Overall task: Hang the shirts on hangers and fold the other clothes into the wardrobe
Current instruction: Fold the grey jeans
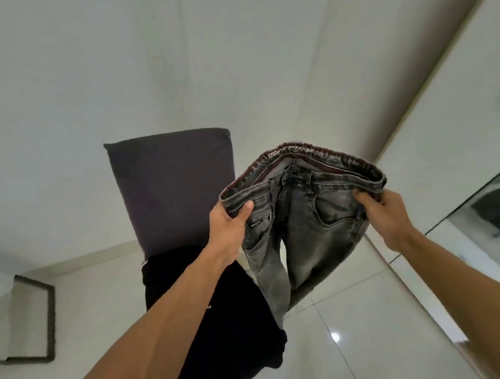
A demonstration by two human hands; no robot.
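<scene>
The left hand (230, 221) pinches one end of the waistband of the faded grey denim jeans (305, 214), thumb on the front. The right hand (387, 216) bunches the other end in curled fingers, so the jeans hang in the air. The legs dangle twisted, so a fold started now would likely come out crooked. They could also snag the crumpled black garment (224, 327) on the seat below. Behind rises a dark grey padded chair back (173, 190), and a glossy white panel (449, 126), probably the wardrobe, stands to the right.
</scene>
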